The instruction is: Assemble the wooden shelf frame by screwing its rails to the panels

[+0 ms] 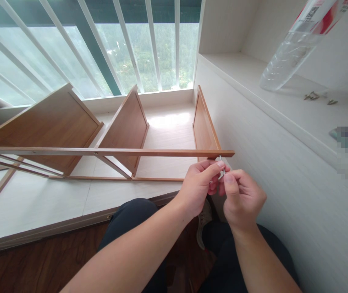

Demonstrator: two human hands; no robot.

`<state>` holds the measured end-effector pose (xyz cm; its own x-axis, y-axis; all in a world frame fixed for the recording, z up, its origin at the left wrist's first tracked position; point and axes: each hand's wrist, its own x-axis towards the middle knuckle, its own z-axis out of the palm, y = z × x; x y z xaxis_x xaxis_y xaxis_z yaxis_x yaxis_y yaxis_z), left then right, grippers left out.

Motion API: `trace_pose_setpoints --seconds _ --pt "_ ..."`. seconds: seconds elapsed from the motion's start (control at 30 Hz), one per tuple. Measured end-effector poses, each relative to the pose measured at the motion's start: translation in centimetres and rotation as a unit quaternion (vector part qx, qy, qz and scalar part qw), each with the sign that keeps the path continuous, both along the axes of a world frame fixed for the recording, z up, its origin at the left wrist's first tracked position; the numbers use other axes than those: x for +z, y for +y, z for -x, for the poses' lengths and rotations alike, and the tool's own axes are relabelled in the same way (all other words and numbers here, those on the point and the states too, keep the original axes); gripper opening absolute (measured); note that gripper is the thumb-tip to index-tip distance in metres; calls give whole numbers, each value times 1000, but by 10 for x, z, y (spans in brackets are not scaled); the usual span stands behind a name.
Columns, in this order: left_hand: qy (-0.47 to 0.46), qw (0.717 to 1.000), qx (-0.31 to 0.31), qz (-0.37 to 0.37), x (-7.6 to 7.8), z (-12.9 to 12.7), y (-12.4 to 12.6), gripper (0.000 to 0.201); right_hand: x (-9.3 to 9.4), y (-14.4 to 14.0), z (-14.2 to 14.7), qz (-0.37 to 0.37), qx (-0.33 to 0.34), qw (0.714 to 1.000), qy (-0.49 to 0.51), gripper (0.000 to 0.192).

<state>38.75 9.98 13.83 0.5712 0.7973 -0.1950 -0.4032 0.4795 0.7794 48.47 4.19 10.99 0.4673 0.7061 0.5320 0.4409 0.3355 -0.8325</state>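
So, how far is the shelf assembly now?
Three panels already stand joined by the rails. Both hands, left and right, hold a thin screw at the top rail's right end. Loose screws lie on the ledge, so some fixing likely remains.

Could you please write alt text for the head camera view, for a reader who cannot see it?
Both hands, left hand and right hand, pinch a small metal screw just under the end of a wooden shelf frame lying on a white window ledge. Loose screws lie on the shelf to the right.
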Motion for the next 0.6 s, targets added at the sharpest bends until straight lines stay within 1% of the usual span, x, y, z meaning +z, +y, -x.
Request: trace_pose_setpoints --seconds 0.1,0.33,0.5,0.6 --pt "6 1000 3 -6 1 0 0 31 -4 1 3 8 30 997 69 35" --pt "10 1000 -13 -15 1 1 0 34 -4 3 8 -3 32 992 121 43" --pt "11 1000 -19 -19 1 1 0 36 -3 3 8 11 94 976 197 45" --pt "15 999 -24 -15 1 2 1 38 -2 2 8 19 105 972 208 46"
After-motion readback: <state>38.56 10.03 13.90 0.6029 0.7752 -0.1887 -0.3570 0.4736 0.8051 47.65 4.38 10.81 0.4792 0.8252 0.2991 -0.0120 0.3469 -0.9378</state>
